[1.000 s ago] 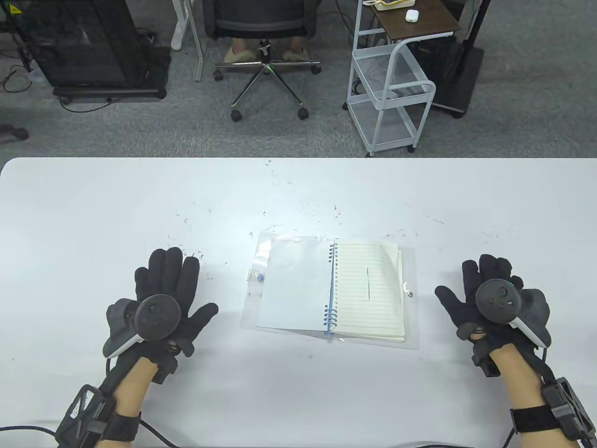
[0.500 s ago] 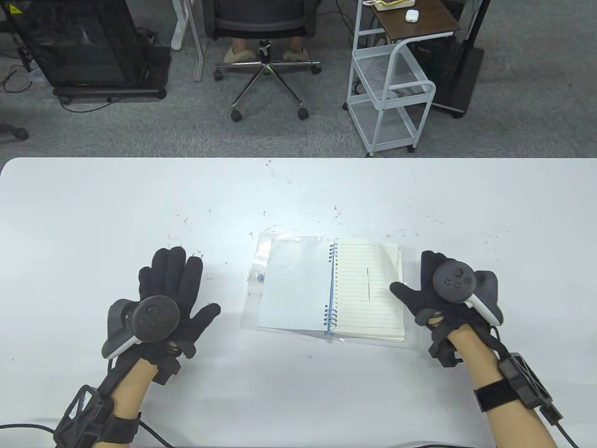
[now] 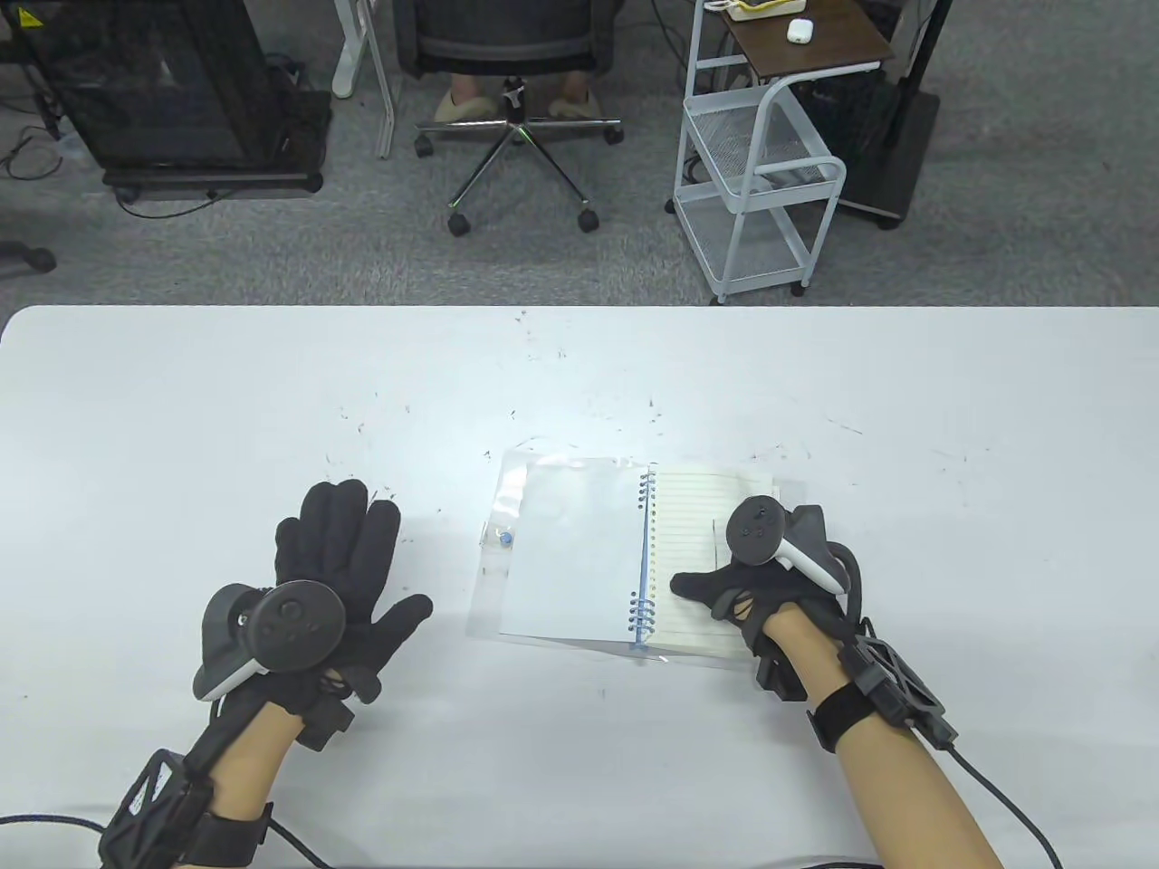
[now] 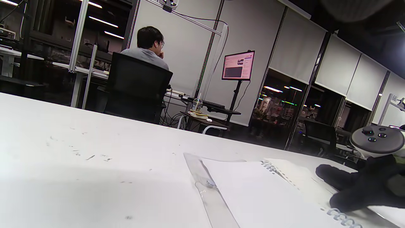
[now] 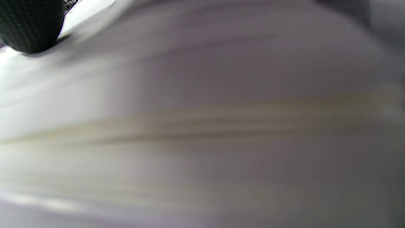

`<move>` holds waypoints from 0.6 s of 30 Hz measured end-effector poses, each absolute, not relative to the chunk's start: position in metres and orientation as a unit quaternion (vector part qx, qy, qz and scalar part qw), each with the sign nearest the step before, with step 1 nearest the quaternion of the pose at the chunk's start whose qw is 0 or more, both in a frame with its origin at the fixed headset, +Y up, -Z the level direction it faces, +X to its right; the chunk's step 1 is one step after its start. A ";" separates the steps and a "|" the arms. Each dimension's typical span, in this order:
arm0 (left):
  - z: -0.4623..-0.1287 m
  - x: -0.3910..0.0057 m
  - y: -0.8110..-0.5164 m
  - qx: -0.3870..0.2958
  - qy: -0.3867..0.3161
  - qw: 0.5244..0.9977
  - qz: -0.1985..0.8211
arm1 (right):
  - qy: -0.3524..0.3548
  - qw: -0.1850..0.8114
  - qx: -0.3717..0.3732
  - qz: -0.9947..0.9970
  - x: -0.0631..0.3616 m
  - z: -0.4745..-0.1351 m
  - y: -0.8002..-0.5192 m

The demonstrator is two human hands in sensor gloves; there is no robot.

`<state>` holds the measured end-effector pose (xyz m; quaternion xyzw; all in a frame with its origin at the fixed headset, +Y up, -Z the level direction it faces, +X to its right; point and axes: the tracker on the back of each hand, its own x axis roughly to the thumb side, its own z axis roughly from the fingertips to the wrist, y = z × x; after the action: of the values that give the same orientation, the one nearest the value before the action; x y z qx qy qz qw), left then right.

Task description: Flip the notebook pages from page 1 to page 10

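Note:
A spiral notebook [image 3: 579, 552] lies open on the white table [image 3: 181, 407], with a blank white left leaf over a clear plastic cover and a lined cream right page [image 3: 693, 520]. My right hand [image 3: 751, 570] lies over the lined right page, its thumb pointing left toward the blue spiral binding [image 3: 643, 579]; I cannot tell whether it pinches a page. My left hand [image 3: 335, 579] rests flat on the table, fingers spread, well left of the notebook. In the left wrist view the notebook [image 4: 253, 193] lies ahead with my right hand [image 4: 357, 186] on it. The right wrist view is a blur.
A white wire cart [image 3: 756, 172] and an office chair [image 3: 516, 81] stand on the floor beyond the table's far edge. Small dark specks [image 3: 380, 416] dot the tabletop.
My right hand has moved left from the bare table onto the lined right page of the notebook. My left hand has barely shifted.

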<state>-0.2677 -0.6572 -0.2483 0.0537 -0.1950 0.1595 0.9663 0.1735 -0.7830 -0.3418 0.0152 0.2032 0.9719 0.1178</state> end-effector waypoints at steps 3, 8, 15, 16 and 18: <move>-0.248 -0.268 -0.657 0.053 -0.192 0.966 0.163 | 0.195 0.110 0.013 0.975 0.171 -0.340 -0.781; -0.247 -0.267 -0.658 0.049 -0.190 0.966 0.167 | 0.171 0.104 0.004 0.980 0.164 -0.335 -0.777; -0.246 -0.267 -0.659 0.049 -0.189 0.966 0.169 | 0.082 0.061 0.002 0.995 0.144 -0.326 -0.761; -0.246 -0.267 -0.659 0.049 -0.189 0.966 0.169 | 0.062 0.055 0.003 0.997 0.142 -0.325 -0.758; -0.246 -0.267 -0.659 0.049 -0.188 0.966 0.170 | 0.049 0.049 0.002 0.998 0.140 -0.325 -0.752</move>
<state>-0.2668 -0.6586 -0.2459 0.0493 -0.1882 0.1697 0.9661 0.1399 -0.7523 -0.3251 0.0019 0.0494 0.9976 0.0494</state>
